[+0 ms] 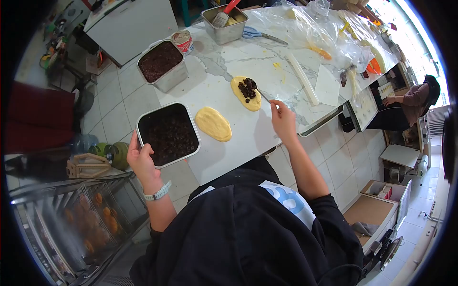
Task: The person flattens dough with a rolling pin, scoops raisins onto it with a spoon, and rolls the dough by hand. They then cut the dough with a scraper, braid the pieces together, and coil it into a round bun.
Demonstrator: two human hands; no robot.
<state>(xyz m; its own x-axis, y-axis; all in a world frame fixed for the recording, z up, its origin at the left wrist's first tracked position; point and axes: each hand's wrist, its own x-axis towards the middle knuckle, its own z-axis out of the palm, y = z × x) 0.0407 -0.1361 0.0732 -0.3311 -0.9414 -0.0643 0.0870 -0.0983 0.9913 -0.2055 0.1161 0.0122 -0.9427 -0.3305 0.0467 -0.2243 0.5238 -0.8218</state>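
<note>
My left hand (141, 159) grips the near-left rim of a square metal container (194, 148) filled with dark beans (169, 133), its thumb over the edge. The container is at the table's left front edge. My right hand (283, 118) is closed round the handle of a spoon (265, 96). The spoon's bowl end is at a pile of dark beans (248, 88) lying on an oval of yellow dough (254, 104). Between the two hands, a second flattened dough oval (213, 124) with a bare top lies on the white surface.
A metal container of dark paste (161, 62) stands beside a tin can (182, 42). Farther back are a metal bin (225, 32) with a red-handled tool, blue scissors (253, 32) and plastic bags (310, 24). Another person (415, 105) stands at the right. A rack (90, 219) is at lower left.
</note>
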